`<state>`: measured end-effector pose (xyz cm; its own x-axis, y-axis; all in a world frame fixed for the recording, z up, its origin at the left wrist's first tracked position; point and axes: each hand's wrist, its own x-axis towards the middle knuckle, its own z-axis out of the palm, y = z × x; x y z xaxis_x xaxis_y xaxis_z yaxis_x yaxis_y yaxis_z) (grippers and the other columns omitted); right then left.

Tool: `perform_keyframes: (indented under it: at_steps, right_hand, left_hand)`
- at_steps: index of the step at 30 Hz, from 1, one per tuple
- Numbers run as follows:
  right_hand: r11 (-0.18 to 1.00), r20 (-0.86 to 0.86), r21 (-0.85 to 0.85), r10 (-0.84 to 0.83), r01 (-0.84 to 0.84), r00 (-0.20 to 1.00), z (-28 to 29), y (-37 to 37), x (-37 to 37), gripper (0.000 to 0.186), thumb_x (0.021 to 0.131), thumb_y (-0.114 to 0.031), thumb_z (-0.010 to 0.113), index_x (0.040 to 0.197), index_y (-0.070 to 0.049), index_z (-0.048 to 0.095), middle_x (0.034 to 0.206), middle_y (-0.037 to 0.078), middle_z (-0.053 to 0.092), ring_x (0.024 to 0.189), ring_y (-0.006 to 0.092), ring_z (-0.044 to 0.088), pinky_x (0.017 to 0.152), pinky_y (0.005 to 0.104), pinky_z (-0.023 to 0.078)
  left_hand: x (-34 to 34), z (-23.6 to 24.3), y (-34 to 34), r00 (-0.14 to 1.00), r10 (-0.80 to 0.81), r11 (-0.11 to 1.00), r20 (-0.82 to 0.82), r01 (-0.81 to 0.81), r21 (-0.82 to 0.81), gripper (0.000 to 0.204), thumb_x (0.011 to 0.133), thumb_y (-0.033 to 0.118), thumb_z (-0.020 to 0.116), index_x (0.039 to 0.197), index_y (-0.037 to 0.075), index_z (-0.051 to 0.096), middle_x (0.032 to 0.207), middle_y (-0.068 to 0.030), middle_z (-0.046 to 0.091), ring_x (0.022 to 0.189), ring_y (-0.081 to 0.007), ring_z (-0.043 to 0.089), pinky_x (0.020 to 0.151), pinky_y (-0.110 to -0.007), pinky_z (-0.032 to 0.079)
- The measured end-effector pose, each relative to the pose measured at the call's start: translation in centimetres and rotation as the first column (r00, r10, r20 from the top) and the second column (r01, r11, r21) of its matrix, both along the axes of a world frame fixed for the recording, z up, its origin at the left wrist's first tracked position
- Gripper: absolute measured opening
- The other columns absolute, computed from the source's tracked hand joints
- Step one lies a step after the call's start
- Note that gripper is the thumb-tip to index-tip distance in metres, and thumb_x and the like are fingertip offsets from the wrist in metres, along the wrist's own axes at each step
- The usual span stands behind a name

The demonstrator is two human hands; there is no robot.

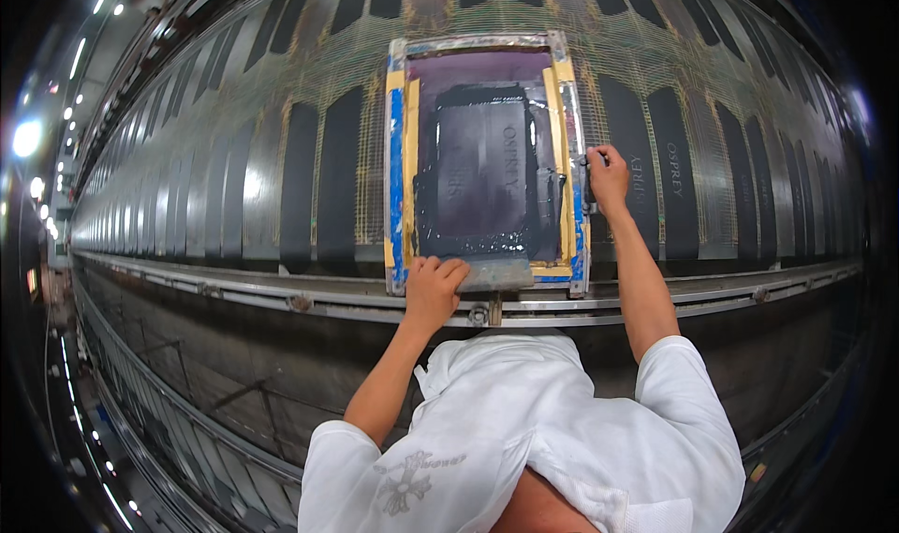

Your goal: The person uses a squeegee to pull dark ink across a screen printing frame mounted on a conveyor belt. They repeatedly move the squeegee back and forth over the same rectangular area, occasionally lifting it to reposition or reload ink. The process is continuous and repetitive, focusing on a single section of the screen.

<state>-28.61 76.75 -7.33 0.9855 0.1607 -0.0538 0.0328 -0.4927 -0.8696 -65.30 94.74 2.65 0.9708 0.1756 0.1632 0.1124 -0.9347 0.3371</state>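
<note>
A screen-printing frame (396,158) lies in front of me over dark cut fabric pieces. Its purple mesh (482,67) is edged with yellow and blue tape, and wet dark ink (487,244) rings the middle. My left hand (435,285) is closed over the left end of a grey squeegee (501,274), which rests along the near edge of the screen. At the frame's right side, my right hand (609,179) is wrapped round a small dark handle (590,207); the fingers partly hide it.
Dark fabric strips (680,172), some with pale lettering, run in rows along the long table (253,182), among yellow-green lines. A metal rail (684,294) follows the table's near edge, just before my body. Railings (187,397) stand at the lower left.
</note>
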Motion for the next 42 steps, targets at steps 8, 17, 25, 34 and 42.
perform_keyframes:
  at_steps: [8,17,25,34,42]
  right_hand:
    - [0.994,-0.056,-0.105,0.026,-0.032,0.998,1.4,0.2,-1.1,0.027,0.093,-0.034,0.074,0.101,-0.009,0.074,0.076,0.008,0.067,0.069,0.0216,0.062,0.067,0.0368,0.048]
    - [0.996,-0.143,-0.079,0.037,-0.049,0.989,2.9,0.0,-1.7,0.026,0.097,-0.032,0.073,0.103,-0.007,0.075,0.065,0.001,0.060,0.062,0.0093,0.055,0.058,0.0306,0.043]
    - [0.990,-0.079,-0.126,0.060,-0.070,0.995,4.4,-1.6,-3.4,0.038,0.096,-0.030,0.074,0.129,-0.011,0.071,0.104,0.011,0.072,0.092,0.0205,0.065,0.083,0.0340,0.053]
    - [0.691,0.284,-0.357,0.721,-0.629,0.632,15.3,-0.9,-15.6,0.057,0.083,-0.031,0.084,0.132,-0.008,0.067,0.127,0.013,0.069,0.124,0.0321,0.059,0.107,0.0441,0.043]
    - [0.735,0.342,-0.304,0.678,-0.606,0.651,16.1,-1.7,-15.8,0.055,0.084,-0.031,0.085,0.130,-0.006,0.067,0.130,0.014,0.068,0.124,0.0339,0.059,0.107,0.0447,0.045]
  left_hand:
    - [6.8,-0.6,5.2,1.000,0.003,1.000,-0.016,-0.003,0.007,0.051,0.060,-0.001,0.076,0.109,0.012,0.073,0.114,-0.0020,0.073,0.095,-0.0255,0.062,0.088,-0.042,0.044]
    - [22.1,-1.3,15.9,0.992,-0.052,0.998,0.114,0.046,0.054,0.039,0.065,0.000,0.076,0.102,0.013,0.076,0.103,-0.0003,0.076,0.088,-0.0265,0.064,0.083,-0.041,0.045]
    - [16.5,1.5,14.4,0.998,-0.067,0.991,-0.004,0.066,-0.118,0.029,0.066,0.004,0.080,0.095,0.012,0.078,0.093,-0.0011,0.076,0.086,-0.0238,0.067,0.081,-0.039,0.046]
    - [5.3,1.7,4.6,0.996,-0.087,0.990,0.028,0.089,-0.110,0.030,0.066,0.005,0.080,0.095,0.013,0.076,0.095,0.0014,0.073,0.085,-0.0234,0.062,0.083,-0.040,0.043]
    - [4.6,1.2,3.6,0.996,0.024,0.995,0.085,-0.016,-0.100,0.028,0.069,0.006,0.081,0.095,0.014,0.077,0.095,0.0003,0.074,0.085,-0.0245,0.064,0.083,-0.041,0.043]
